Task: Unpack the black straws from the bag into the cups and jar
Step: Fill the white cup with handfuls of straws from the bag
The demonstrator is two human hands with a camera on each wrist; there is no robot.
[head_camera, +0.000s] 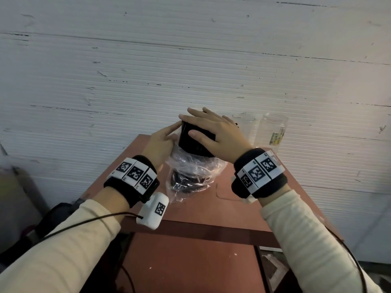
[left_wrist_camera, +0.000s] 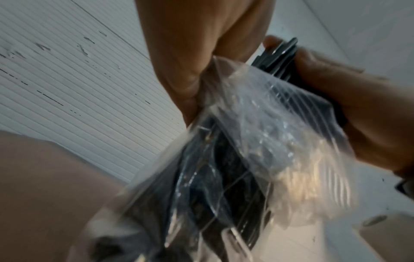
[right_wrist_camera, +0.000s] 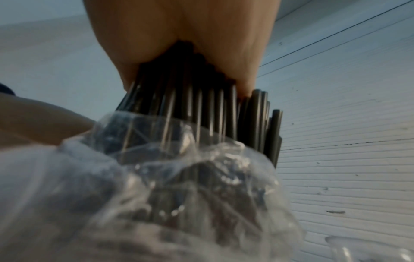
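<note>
Upright, the glossy black straws (head_camera: 193,142) stand on end at mid-surface (head_camera: 230,210), tops bare, lower half in a crumpled clear bag (head_camera: 190,176). Right hand (head_camera: 213,134) clasps them; left hand (head_camera: 160,144) grips the bag. At 1 o'clock: cup (head_camera: 245,123), jar (head_camera: 273,130).

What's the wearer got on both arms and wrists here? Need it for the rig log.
Both arms: ribbed cream long sleeves. Each wrist: a black fabric band faced with three white square tiles printed with black fiducial codes. A white camera pod with its own code hangs under the left wrist. Thin black cables trail along both sleeves.
</note>
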